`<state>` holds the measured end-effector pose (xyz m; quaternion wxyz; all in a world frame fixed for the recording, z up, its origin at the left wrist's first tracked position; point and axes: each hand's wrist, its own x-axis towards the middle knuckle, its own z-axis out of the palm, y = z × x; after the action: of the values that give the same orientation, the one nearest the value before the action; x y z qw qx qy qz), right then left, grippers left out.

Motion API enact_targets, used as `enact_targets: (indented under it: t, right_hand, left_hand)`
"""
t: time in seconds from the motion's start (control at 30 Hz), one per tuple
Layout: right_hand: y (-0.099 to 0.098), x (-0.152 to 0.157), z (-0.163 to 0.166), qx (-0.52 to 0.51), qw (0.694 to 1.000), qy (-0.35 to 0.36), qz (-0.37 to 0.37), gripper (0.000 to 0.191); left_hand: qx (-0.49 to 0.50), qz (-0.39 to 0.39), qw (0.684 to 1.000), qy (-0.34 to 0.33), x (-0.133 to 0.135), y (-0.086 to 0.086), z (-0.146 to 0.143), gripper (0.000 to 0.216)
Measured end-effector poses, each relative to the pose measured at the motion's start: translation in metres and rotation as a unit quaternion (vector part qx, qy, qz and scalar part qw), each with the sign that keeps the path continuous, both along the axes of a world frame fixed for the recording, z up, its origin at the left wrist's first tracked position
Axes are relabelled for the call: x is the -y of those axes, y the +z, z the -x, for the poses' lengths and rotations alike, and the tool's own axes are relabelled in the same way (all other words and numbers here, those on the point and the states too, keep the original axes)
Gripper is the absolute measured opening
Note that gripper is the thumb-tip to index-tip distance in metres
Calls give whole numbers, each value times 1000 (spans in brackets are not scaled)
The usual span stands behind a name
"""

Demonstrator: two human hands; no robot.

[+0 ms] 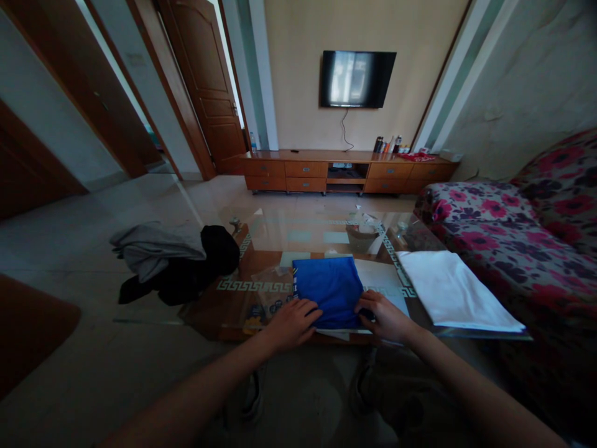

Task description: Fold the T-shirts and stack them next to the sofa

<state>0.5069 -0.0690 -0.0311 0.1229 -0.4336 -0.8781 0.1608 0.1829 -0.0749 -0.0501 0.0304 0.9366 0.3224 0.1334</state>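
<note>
A folded blue garment [328, 289] lies on the glass coffee table in front of me, with small striped trim along its left edge. My left hand [293, 323] is at its lower left corner, fingers curled over the cloth; the thumb is hidden. At the lower right edge, my right hand [385, 316] has its fingers closed on the fabric. A small black thing [367, 315] shows at those fingers; I cannot make out what it is. To the right lies a folded white cloth [459, 289], apart from my hands.
A heap of grey and black clothes [172, 258] lies on the left end of the glass table [275, 227]. A clear plastic bag [270, 289] sits left of the blue garment. Beyond are a low TV cabinet [305, 168], a wall television [358, 79] and a flowered sofa [494, 230].
</note>
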Motion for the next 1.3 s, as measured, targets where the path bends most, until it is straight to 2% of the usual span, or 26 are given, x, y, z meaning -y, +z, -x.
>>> enact_targets:
  t: [0.1, 0.27, 0.4, 0.6, 0.8, 1.0, 1.13, 1.2, 1.3]
  right_hand:
    - [1, 0, -1, 29, 999, 2, -17, 28]
    - [13, -3, -2, 27, 999, 12, -13, 26]
    - [19, -1, -3, 3, 1000, 2, 6, 22]
    - [10, 5, -3, 23, 998, -10, 62, 18]
    - [8, 7, 5, 105, 993, -15, 61, 10]
    - [10, 1, 14, 73, 994, -40, 65, 28]
    - [4, -14, 20, 38, 995, -86, 28, 25]
    - [-1, -25, 29, 8, 993, -120, -14, 27]
    - [-13, -42, 45, -13, 987, -147, -59, 40]
  left_hand:
    - [-16, -8, 1000, 2, 0, 0, -2, 33]
    - [-52, -27, 998, 0, 4, 2, -5, 44]
    - [-67, -32, 997, 6, 7, 2, -10, 35]
    - [-101, -52, 993, -7, 8, 2, -12, 35]
    - [-118, -46, 992, -19, 11, 5, -17, 21]
    - [-123, -20, 992, -20, 11, 13, -14, 23]
    - [-85, -11, 996, -21, 6, 19, -18, 19]
    - [-51, -12, 999, 10, -2, 19, -26, 25]
    - [-1, -9, 998, 56, -14, 10, -40, 31]
